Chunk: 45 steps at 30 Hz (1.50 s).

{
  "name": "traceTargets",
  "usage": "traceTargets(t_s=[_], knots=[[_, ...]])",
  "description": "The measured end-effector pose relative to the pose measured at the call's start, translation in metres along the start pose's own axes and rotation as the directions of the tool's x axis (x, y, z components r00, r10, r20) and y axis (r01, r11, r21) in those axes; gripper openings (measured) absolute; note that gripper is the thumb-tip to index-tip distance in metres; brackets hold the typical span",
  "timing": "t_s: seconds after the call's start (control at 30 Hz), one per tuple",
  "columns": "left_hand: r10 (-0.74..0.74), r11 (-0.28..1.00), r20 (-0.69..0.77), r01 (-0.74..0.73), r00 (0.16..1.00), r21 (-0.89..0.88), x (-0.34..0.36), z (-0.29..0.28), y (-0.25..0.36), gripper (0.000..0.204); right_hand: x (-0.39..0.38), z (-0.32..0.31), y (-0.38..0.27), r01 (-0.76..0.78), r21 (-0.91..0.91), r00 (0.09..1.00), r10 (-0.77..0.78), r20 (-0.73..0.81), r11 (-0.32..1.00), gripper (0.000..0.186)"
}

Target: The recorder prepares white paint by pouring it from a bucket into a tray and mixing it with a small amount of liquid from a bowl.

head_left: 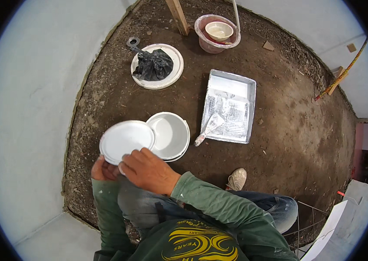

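Observation:
A round white lid [127, 140] is tilted over the left rim of a white bucket [172, 135]. My left hand [104, 168] grips the lid's lower left edge from the side. Over the near edge lies my right hand [149, 170], its fingers curled at the lid's rim; the fingertips are partly hidden. Pale residue coats the bucket's inside. To the right of the bucket stands a metal paint tray [229, 106] smeared with white. A putty knife [210, 128] rests across its left edge, handle outward.
A black plastic bag [153, 65] sits on another round white lid [176, 71] farther off. Beyond, a pinkish basin [210, 45] holds a cream bowl [218, 31], near a wooden post [177, 17]. Pale walls [27, 108] border the dirt floor [297, 130]. A yellow pole [340, 76] leans at right.

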<state>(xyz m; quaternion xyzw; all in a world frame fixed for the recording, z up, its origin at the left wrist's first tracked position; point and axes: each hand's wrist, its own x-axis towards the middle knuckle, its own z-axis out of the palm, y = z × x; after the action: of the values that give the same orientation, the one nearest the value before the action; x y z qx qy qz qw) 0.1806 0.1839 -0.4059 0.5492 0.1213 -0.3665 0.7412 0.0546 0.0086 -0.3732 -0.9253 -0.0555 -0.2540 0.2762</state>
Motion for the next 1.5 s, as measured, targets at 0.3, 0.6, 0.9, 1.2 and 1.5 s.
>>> traceTargets(t_s=[0.3,0.6,0.9,1.2,1.5], knots=[[0.307,0.921,-0.343,-0.367,0.888,-0.128,0.141,0.02,0.014,0.04,-0.077,0.006,0.057,-0.757,0.344,0.534,0.83,-0.163,0.555,0.026],[0.183,0.906,-0.489,-0.339,0.853,-0.253,0.239,0.008,-0.059,0.037,-0.165,0.072,0.073,-0.728,0.672,0.089,0.955,0.284,-0.132,0.048],[0.087,0.927,-0.406,-0.223,0.91,-0.302,0.239,-0.016,-0.107,0.056,-0.16,0.078,0.073,-0.623,0.748,0.136,0.91,0.391,-0.229,0.026],[-0.081,0.98,-0.454,-0.012,0.888,-0.198,0.239,-0.037,-0.134,0.041,-0.165,0.084,0.082,-0.69,0.713,0.193,0.919,0.344,-0.122,0.027],[-0.103,0.989,-0.679,0.151,0.727,0.012,0.224,-0.041,-0.141,0.037,-0.138,0.074,0.083,-0.599,0.786,0.231,0.908,0.35,-0.151,0.019]])
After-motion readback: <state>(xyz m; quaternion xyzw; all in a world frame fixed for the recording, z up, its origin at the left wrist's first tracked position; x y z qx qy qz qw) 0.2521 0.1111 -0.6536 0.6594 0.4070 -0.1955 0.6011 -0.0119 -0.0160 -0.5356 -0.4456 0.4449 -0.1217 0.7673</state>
